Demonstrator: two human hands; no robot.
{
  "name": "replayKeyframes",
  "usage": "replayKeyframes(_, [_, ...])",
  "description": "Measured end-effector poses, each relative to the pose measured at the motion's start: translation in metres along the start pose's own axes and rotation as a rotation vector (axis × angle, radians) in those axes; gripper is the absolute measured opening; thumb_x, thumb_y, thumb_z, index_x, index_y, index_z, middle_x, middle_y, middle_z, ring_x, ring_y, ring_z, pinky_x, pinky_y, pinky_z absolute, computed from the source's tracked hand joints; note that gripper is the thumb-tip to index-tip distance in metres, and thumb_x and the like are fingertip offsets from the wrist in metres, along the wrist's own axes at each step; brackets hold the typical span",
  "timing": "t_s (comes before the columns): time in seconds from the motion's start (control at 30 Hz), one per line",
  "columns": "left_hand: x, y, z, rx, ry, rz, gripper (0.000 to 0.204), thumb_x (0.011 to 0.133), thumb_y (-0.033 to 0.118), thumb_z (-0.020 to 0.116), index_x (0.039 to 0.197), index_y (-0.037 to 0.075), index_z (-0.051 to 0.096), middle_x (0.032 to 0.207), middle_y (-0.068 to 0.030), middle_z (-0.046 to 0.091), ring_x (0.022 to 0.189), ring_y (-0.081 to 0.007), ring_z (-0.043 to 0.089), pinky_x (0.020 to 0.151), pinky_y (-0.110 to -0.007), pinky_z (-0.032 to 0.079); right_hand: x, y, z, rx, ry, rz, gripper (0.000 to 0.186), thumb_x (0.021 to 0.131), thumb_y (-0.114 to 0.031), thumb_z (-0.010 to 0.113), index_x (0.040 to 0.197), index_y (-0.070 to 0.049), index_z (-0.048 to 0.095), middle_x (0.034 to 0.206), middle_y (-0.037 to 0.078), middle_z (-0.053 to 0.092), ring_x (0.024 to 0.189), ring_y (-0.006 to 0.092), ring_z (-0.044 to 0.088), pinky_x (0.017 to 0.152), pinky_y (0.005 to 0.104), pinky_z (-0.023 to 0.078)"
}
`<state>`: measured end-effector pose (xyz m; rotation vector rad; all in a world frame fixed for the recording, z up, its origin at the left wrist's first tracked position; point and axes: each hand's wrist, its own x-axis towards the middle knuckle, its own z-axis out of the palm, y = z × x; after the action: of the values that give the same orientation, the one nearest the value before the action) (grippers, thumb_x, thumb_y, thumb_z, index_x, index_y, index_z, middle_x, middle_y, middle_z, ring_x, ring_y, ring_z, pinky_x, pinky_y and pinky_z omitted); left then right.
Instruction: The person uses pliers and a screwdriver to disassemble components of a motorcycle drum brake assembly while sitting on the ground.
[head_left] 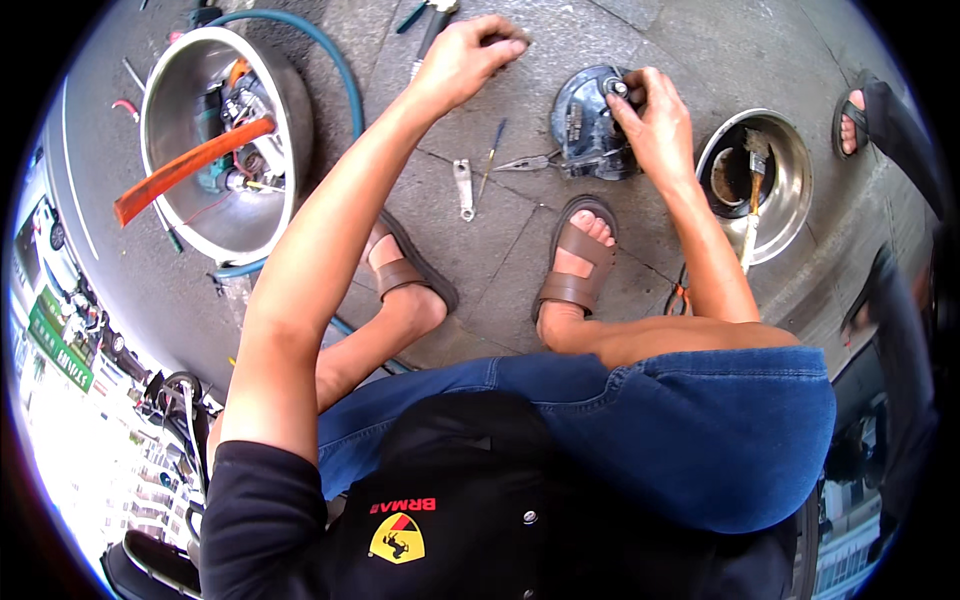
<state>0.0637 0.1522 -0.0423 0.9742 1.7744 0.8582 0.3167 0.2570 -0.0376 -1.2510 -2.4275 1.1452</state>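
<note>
Steel bowl [215, 140] of tools set at far left on pavement [520, 270]. Left hand [465, 55] stretched forward, fingers curled together, content cannot be told. Pliers [530, 162] laid beside round dark part [590, 120]. Right hand [650, 120] clamped on part's top knob; part best kept pressed flat while knob is worked.

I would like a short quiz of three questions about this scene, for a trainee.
1. True or false: the right hand rests on the dark round part.
2. What lies inside the right steel bowl? A) a brush B) a hammer C) a cup
3. Which tool lies on the pavement just left of the dark round part?

Key:
1. True.
2. A, a brush.
3. The pliers, beside a small screwdriver.
</note>
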Motion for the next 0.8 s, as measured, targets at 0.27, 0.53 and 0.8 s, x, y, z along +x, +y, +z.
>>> replayKeyframes(0.27, [-0.168, -0.034, 0.009, 0.575, -0.066, -0.408, 0.053, 0.081, 0.055, 0.072, 0.093, 0.003, 0.066, 0.078, -0.0181, 0.07, 0.079, -0.0345, 0.071, 0.072, -0.045, 0.053, -0.035, -0.019, -0.02, 0.192, 0.175, 0.0, 0.024, 0.09, -0.013, 0.07, 0.109, -0.001, 0.063, 0.096, 0.011, 0.061, 0.074, 0.0173, 0.06, 0.073, 0.0318, 0.051])
replayKeyframes(0.53, [-0.162, -0.036, 0.041, 0.544, 0.152, -0.119, 0.035, 0.075, 0.026, 0.069, 0.095, 0.002, 0.054, 0.09, -0.0189, 0.06, 0.089, -0.0402, 0.063, 0.075, -0.049, 0.052, -0.11, 0.0, -0.015, 0.725, -0.149, 0.596, 0.024, 0.098, -0.027, 0.063, 0.099, -0.003, 0.061, 0.083, 0.002, 0.062, 0.066, 0.0083, 0.056, 0.058, 0.0242, 0.046])
replayKeyframes(0.8, [-0.112, -0.035, 0.063, -0.206, 0.097, -0.171, 0.038, 0.08, 0.015, 0.075, 0.114, 0.003, 0.063, 0.102, -0.007, 0.069, 0.097, -0.0154, 0.064, 0.087, -0.033, 0.051, -0.105, -0.011, -0.008, 0.932, -0.08, 0.844, 0.038, 0.097, -0.036, 0.064, 0.11, -0.002, 0.052, 0.096, 0.009, 0.062, 0.077, 0.0165, 0.064, 0.063, 0.0292, 0.056])
